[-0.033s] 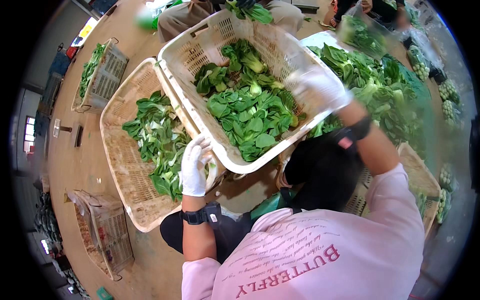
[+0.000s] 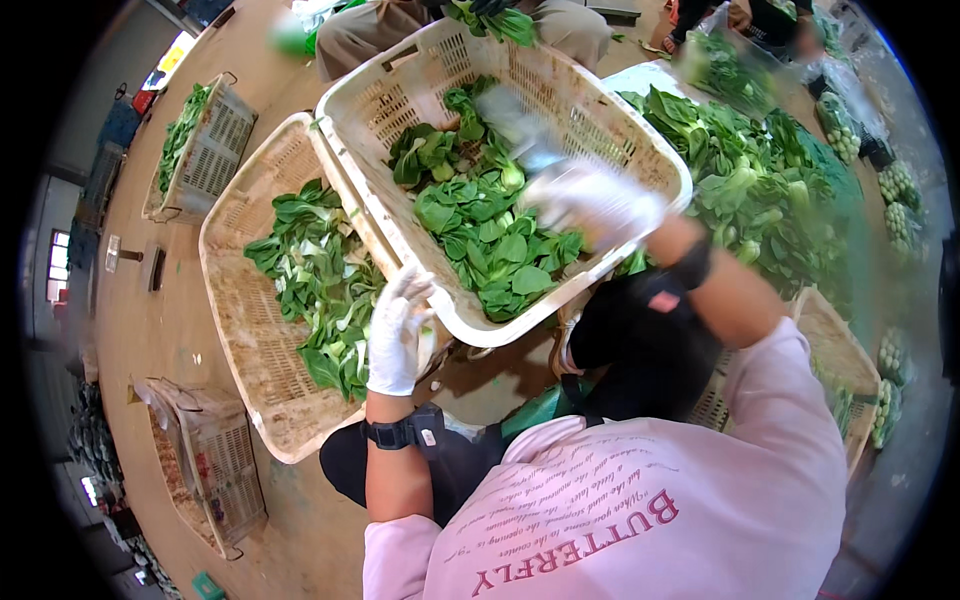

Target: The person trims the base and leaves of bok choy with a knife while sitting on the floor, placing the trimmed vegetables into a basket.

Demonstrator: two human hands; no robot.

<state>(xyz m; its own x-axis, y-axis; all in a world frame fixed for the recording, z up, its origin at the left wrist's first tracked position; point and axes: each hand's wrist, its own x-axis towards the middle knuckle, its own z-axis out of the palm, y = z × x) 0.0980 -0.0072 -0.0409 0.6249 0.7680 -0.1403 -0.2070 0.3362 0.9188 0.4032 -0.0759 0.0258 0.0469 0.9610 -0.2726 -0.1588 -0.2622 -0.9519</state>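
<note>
My left hand (image 2: 398, 335), in a white glove, is at the near left corner of the upper white plastic basket (image 2: 490, 332), its fingers bent against the rim. My right hand (image 2: 595, 205), also white-gloved and smeared by motion, is over that basket's right side. A blurred grey flat tool (image 2: 520, 128) extends from it toward the far side; its kind cannot be made out. Leafy bok choy (image 2: 500, 235) lies below, in the basket. The upper basket overlaps a lower basket (image 2: 240, 270) on the left, which holds loose bok choy leaves (image 2: 315, 290).
A bok choy heap (image 2: 750, 190) lies at right beside another basket (image 2: 840, 345). Across from me, a person's dark-gloved hand (image 2: 487, 6) holds bok choy (image 2: 490, 24) over the basket's far rim. Left stand a basket of greens (image 2: 215, 130) and a lined basket (image 2: 220, 460).
My right hand has swung left from the basket's right rim to over the greens, the blurred grey tool moving with it. My left hand has stayed almost still at the basket's corner.
</note>
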